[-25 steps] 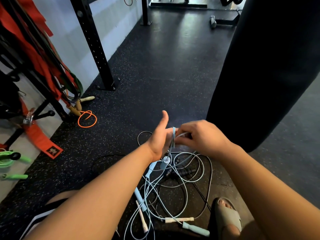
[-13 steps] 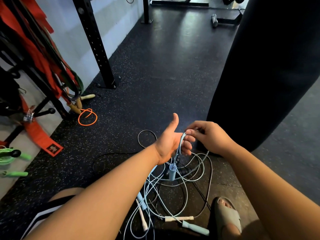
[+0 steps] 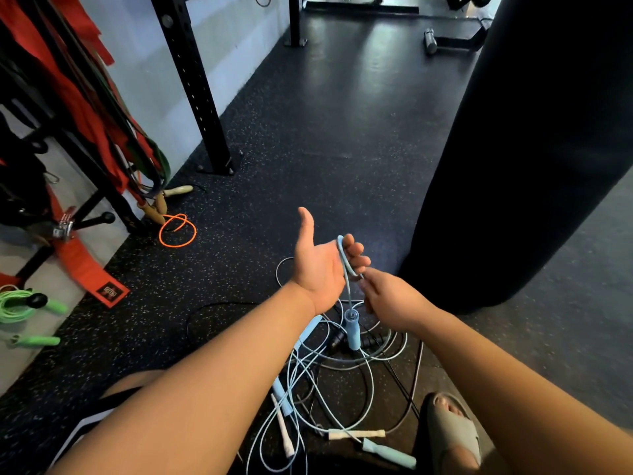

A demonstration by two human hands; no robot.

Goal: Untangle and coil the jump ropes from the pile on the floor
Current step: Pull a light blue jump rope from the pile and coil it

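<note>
A tangled pile of jump ropes [image 3: 329, 382] lies on the black rubber floor below my hands, with light blue, white and dark cords and several handles. My left hand [image 3: 322, 265] is held palm up, thumb raised, fingers curled over a loop of a light blue rope [image 3: 344, 265]. That rope's blue handle [image 3: 352, 329] dangles just below the hand. My right hand [image 3: 390, 299] pinches the same blue cord right beside the left fingers. A white handle [image 3: 356, 434] and a pale blue handle [image 3: 388, 452] lie at the pile's near edge.
A large black punching bag [image 3: 534, 149] hangs close on the right. A black rack post [image 3: 198, 97] stands to the left, with red straps, an orange rope [image 3: 178, 231] and a green rope [image 3: 20, 303] by the wall. My sandalled foot [image 3: 452, 430] is next to the pile.
My left hand has turned more palm up and risen slightly. The blue handle has dropped from the hand and now dangles. My right hand has moved down along the cord.
</note>
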